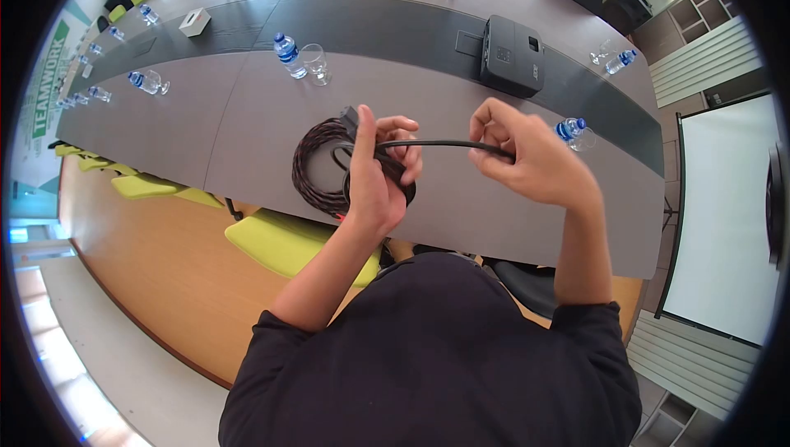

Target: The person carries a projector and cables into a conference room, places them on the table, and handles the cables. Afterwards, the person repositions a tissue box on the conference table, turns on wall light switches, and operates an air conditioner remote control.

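My left hand is closed around a black power cable, thumb pointing up. A dark plug sticks out beside that thumb, and loops of the cable hang at the palm. From there a stretch of cable runs nearly straight across to my right hand, which pinches it between thumb and fingers. A coil of dark braided cable with reddish flecks is behind and left of my left hand, over the table. The left palm partly hides it, and I cannot tell whether the hand touches it.
Across the long grey table stand a black projector, a water bottle, a stemmed glass and a white tissue box. More bottles line it. Yellow-green chairs sit along the near edge; a projection screen is at right.
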A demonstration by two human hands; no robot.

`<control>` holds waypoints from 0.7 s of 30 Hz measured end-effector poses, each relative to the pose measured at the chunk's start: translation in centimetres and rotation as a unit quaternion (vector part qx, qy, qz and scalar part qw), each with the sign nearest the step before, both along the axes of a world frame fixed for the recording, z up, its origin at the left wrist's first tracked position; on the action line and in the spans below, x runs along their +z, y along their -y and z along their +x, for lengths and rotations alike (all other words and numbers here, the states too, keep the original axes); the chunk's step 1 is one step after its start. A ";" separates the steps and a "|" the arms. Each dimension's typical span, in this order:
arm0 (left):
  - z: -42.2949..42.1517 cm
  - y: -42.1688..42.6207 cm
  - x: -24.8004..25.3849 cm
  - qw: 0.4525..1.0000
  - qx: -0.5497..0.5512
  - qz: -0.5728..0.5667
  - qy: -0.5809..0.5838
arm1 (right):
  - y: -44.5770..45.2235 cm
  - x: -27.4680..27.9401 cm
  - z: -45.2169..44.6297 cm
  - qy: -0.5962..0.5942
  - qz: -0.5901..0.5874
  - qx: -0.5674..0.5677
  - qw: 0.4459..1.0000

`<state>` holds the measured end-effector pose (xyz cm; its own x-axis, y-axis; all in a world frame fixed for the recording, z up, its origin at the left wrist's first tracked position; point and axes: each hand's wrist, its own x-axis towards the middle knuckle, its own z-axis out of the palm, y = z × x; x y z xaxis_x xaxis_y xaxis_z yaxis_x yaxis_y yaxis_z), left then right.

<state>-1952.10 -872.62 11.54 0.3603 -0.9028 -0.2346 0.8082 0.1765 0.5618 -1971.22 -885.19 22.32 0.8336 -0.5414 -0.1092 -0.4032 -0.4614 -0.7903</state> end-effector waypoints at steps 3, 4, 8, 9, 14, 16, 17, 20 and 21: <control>0.1 1.3 0.3 0.996 0.050 -0.059 -0.033 | -1.4 -4.4 -0.6 0.062 0.156 -0.046 0.985; 0.3 1.5 0.3 0.995 0.042 -0.087 -0.034 | -1.9 -6.3 -0.7 0.090 0.221 -0.057 0.969; 0.5 2.3 0.4 0.981 0.013 -0.191 -0.007 | -4.8 -10.1 -0.7 0.153 0.399 -0.081 0.900; 0.7 2.2 0.4 0.974 -0.022 -0.227 -0.009 | -5.3 -11.1 -1.0 0.166 0.399 -0.083 0.898; -0.3 2.0 0.6 0.905 -0.160 -0.385 0.084 | -5.6 -17.1 -1.9 0.153 0.679 -0.235 0.678; -2.0 1.6 0.7 0.892 -0.204 -0.399 0.055 | -5.5 -16.4 -1.5 0.134 0.767 -0.245 0.578; -3.0 1.5 0.8 0.884 -0.226 -0.406 0.041 | -5.9 -16.1 -1.0 0.154 0.773 -0.218 0.576; -4.9 1.4 0.3 0.878 -0.255 -0.405 0.014 | -5.8 -20.6 0.1 0.251 0.703 -0.112 0.656; -5.2 1.3 0.0 0.876 -0.262 -0.404 0.015 | -5.5 -20.8 0.0 0.282 0.711 -0.104 0.635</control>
